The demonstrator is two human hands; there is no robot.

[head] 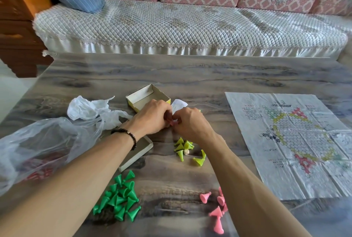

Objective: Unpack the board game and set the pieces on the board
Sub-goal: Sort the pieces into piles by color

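While both hands (pixel 172 119) pinch something small and pink, hardly visible, at table (pixel 190 76) centre, sorting should finish before filling the board (pixel 297 141) at three o'clock.

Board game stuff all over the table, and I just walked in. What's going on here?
A person is unpacking a board game. Both hands, left hand and right hand, meet above the table, pinching something small and pink between the fingertips. Green pieces, yellow-green pieces and pink pieces lie in separate loose piles. The paper board lies unfolded to the right with no pieces on it. An open box and plastic bags lie to the left.
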